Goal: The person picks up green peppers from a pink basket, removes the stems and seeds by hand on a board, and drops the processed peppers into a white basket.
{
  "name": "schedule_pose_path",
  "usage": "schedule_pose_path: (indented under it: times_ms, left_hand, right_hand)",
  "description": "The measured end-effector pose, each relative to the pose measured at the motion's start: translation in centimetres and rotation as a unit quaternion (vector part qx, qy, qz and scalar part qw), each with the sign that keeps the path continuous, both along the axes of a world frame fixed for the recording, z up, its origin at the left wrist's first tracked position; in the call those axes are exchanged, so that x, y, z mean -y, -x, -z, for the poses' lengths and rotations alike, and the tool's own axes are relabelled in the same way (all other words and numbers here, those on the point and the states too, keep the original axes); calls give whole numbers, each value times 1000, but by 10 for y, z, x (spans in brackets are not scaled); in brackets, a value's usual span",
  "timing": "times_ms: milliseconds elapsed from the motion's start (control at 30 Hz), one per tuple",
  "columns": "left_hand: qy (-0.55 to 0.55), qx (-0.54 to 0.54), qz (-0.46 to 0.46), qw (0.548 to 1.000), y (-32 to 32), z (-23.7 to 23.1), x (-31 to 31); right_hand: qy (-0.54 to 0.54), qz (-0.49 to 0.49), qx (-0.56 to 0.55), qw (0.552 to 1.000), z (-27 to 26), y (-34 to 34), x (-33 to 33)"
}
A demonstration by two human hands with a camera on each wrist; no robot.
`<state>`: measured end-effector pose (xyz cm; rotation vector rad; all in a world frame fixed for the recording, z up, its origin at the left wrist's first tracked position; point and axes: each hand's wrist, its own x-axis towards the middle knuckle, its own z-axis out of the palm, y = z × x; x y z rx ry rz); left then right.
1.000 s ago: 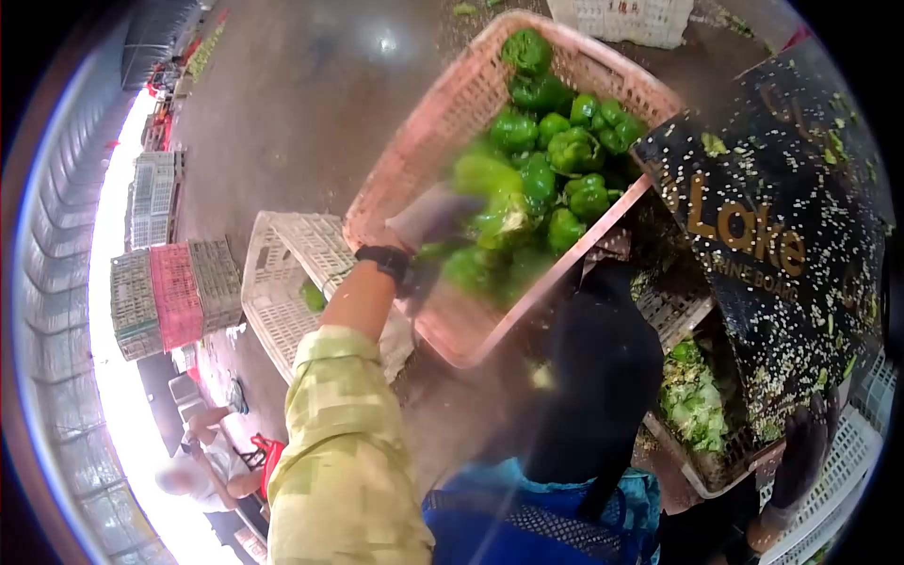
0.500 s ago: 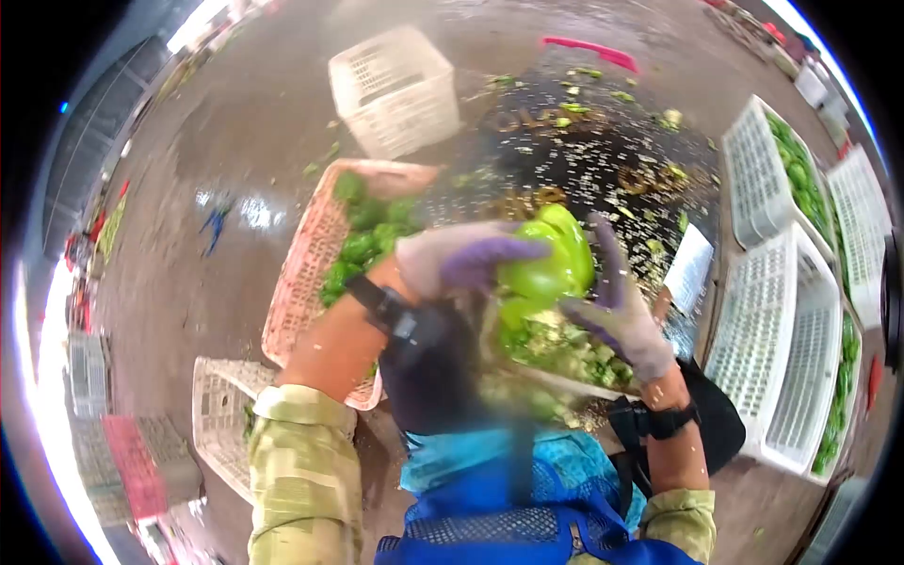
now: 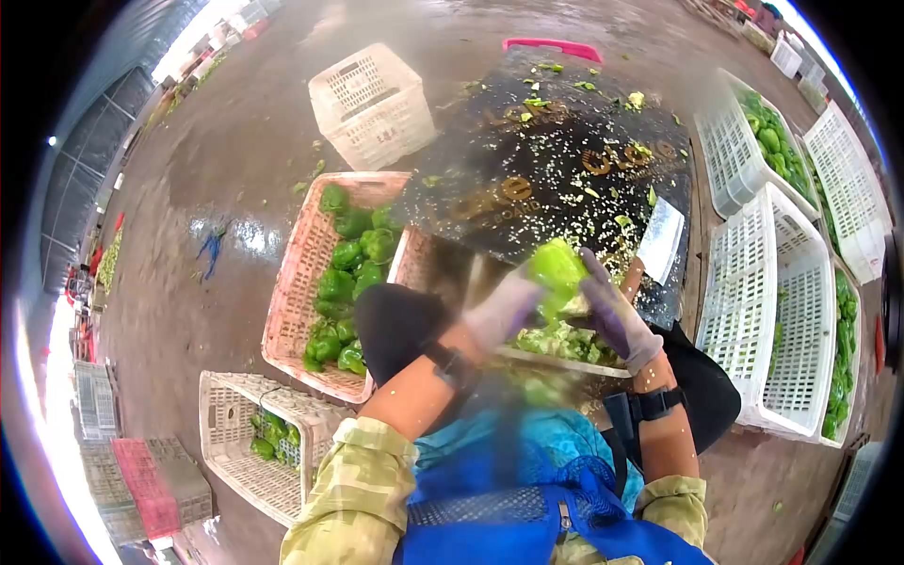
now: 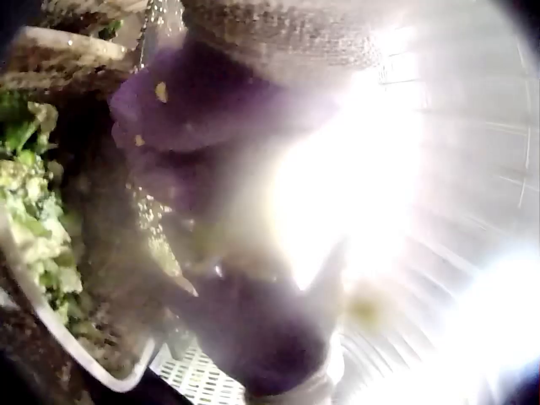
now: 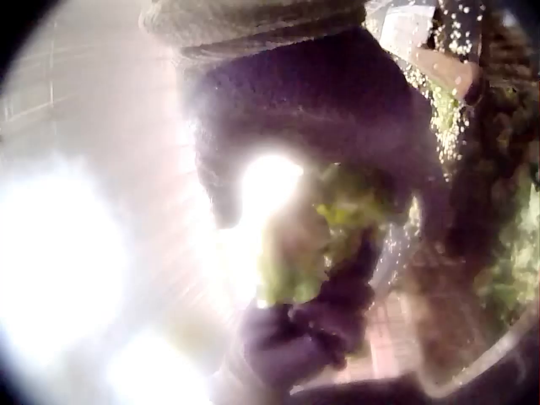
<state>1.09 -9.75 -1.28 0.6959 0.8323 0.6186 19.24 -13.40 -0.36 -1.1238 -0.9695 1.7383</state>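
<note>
In front of the body, both gloved hands hold a bright green pepper [image 3: 557,268]. My left hand [image 3: 504,306] grips its left side, while the purple fingers of my right hand [image 3: 617,311] curl against its right side. A pale patch shows low on the pepper beside the right fingers. Glare and blur hide much of both wrist views; in the right wrist view, green and yellowish pieces [image 5: 291,274] show between the right hand [image 5: 312,110] and the left hand [image 5: 295,342]. Below the hands is a container of pale green scraps [image 3: 565,344].
A black board [image 3: 537,160] strewn with seeds bears a cleaver [image 3: 662,240] at its right edge. To the left stands a pink crate [image 3: 292,292] of green peppers, with white crates [image 3: 372,108] behind and below it. More white crates [image 3: 739,311] line the right.
The left hand has come from the pink crate to the middle with a pepper. My right hand has moved in from the board's side and closed on it. The view has turned right.
</note>
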Motion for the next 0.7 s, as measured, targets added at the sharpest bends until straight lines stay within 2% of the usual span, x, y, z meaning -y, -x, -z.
schedule_pose_path:
  times_ms: [33, 67, 100, 133, 167, 200, 233, 300, 367, 467, 500, 567, 633, 667, 700]
  left_hand:
    - [-37, 5, -21, 999, 1, 2, 0]
    - [-72, 10, -41, 997, -1, 6, 2]
    - [-105, 15, -59, 993, -4, 10, 4]
    - [-113, 16, -97, 989, -9, 12, 3]
    - [-83, -48, -78, 992, -7, 13, 2]
    - [-54, -111, -58, 991, -5, -1, -1]
    - [-23, -174, -38, 984, 0, -11, -3]
    - [-8, -151, -35, 988, 9, -12, -4]
    - [-16, -79, 11, 997, 20, -6, -2]
    - [-38, -203, 2, 978, 16, -10, -1]
    - [-35, -132, 12, 991, 19, -7, -1]
    - [-28, 11, 32, 999, 33, 6, -3]
    - [-57, -37, 46, 997, 37, 2, -7]
    - [-83, -59, 40, 994, 35, -1, -7]
    - [-110, -81, 34, 990, 33, -5, -7]
  right_hand:
    - [-41, -53, 54, 996, 10, -4, -2]
    - [-133, -66, 113, 982, 22, -2, -3]
    - [-207, -67, 289, 932, 8, 6, 2]
    - [-252, -50, 308, 916, 17, 7, 2]
    - [-297, -34, 327, 896, 27, 8, 0]
    - [-177, -11, 214, 961, 24, 7, 0]
    - [-49, 12, 94, 994, 22, 6, 1]
    - [96, 104, -49, 989, 31, 3, 0]
    - [104, 91, -146, 980, 27, -4, 4]
    - [100, 81, -127, 983, 30, -6, 6]
    - [104, 85, -119, 984, 30, -7, 8]
    - [16, 42, -81, 996, 31, -12, 12]
    - [-71, -5, -45, 996, 28, -13, 14]
    - [25, 9, -55, 998, 24, -14, 12]
    - [49, 6, -58, 997, 25, -12, 10]
